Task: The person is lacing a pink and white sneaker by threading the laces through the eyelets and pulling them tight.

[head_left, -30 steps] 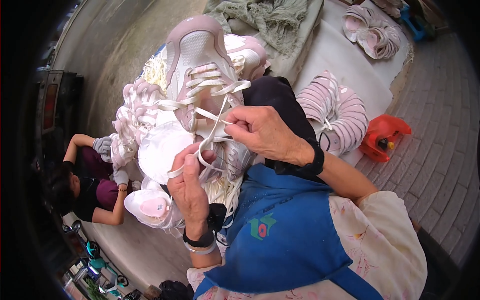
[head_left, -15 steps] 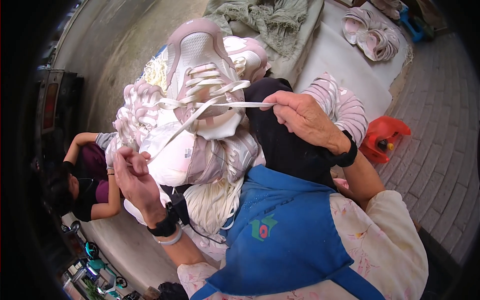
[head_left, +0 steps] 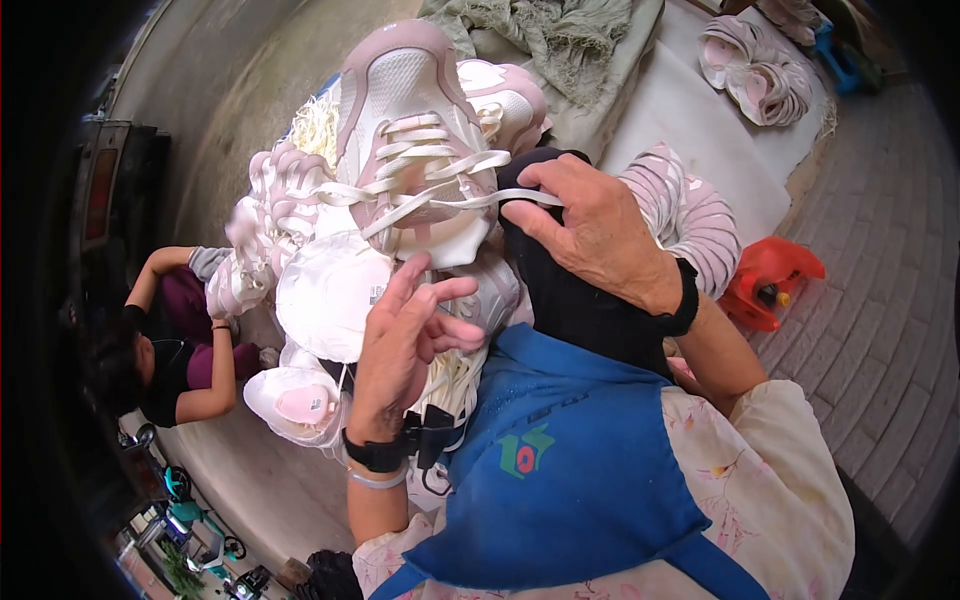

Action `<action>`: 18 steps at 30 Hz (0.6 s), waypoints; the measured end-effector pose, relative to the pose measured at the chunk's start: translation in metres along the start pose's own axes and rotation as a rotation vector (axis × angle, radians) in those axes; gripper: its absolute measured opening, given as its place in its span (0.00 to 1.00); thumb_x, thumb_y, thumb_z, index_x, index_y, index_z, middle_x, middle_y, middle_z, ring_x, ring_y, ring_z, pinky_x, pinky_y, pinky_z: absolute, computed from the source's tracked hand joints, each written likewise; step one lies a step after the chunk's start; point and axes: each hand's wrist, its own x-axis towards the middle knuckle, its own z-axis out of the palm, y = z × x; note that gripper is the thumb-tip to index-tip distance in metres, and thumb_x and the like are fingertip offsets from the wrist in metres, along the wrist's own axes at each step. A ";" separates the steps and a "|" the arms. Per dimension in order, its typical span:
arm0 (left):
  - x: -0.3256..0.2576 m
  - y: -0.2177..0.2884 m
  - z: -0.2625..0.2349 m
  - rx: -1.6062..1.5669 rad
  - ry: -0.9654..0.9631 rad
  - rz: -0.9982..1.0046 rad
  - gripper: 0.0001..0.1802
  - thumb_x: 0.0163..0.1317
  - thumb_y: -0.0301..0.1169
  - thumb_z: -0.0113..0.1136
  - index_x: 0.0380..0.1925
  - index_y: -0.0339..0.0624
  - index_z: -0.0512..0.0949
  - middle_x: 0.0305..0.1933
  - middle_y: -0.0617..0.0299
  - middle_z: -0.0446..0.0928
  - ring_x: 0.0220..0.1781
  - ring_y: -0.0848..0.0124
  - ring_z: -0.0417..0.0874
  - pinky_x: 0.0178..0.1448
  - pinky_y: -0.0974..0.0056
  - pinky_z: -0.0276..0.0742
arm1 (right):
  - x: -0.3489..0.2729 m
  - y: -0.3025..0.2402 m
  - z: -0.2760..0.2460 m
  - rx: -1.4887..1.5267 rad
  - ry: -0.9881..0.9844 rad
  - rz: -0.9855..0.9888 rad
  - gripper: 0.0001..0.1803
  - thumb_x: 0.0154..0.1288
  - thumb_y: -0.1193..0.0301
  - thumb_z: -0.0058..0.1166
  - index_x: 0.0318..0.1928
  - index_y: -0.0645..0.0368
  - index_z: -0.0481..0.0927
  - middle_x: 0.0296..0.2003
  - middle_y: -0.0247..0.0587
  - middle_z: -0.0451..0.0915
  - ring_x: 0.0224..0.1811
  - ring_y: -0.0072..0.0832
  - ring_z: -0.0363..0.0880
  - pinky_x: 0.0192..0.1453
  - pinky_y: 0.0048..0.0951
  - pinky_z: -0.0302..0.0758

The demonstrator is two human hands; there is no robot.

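A pink and white sneaker (head_left: 405,110) stands toe-up on my lap, its cream lace (head_left: 430,195) threaded across the eyelets. My right hand (head_left: 600,235) rests beside the shoe over a black cloth on my knee and pinches one end of the lace, pulled taut to the right. My left hand (head_left: 405,335) hovers just below the shoe with fingers spread, holding nothing. More pale sneakers (head_left: 320,290) are piled under and left of it.
A person in dark clothes (head_left: 170,350) sits low at the left near the shoe pile. A red plastic object (head_left: 770,280) lies on the brick floor at the right. Pink shoes (head_left: 755,70) and a grey-green cloth (head_left: 560,35) lie on a white sheet behind.
My left hand has let go of the lace it pulled out to the left and has come back in under the shoe, fingers open. My right hand has lowered slightly toward the shoe.
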 end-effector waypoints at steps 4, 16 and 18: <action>0.022 -0.012 0.011 -0.063 0.057 0.100 0.31 0.70 0.35 0.47 0.68 0.35 0.49 0.52 0.40 0.75 0.33 0.67 0.84 0.41 0.61 0.84 | 0.003 -0.006 0.014 -0.115 -0.035 -0.109 0.18 0.57 0.63 0.63 0.42 0.62 0.76 0.32 0.47 0.78 0.32 0.45 0.78 0.36 0.38 0.74; 0.060 -0.023 0.026 -0.268 0.168 0.290 0.27 0.70 0.31 0.48 0.65 0.42 0.51 0.39 0.50 0.77 0.19 0.74 0.76 0.28 0.65 0.81 | 0.008 -0.011 0.024 -0.126 -0.040 -0.087 0.19 0.55 0.62 0.64 0.42 0.60 0.77 0.31 0.42 0.75 0.30 0.35 0.79 0.32 0.33 0.75; 0.064 -0.023 0.025 -0.303 0.188 0.268 0.19 0.69 0.32 0.50 0.56 0.43 0.59 0.33 0.57 0.74 0.17 0.76 0.71 0.27 0.67 0.76 | 0.009 -0.011 0.025 -0.183 -0.037 -0.061 0.19 0.54 0.61 0.64 0.42 0.59 0.76 0.30 0.42 0.73 0.31 0.36 0.78 0.31 0.33 0.75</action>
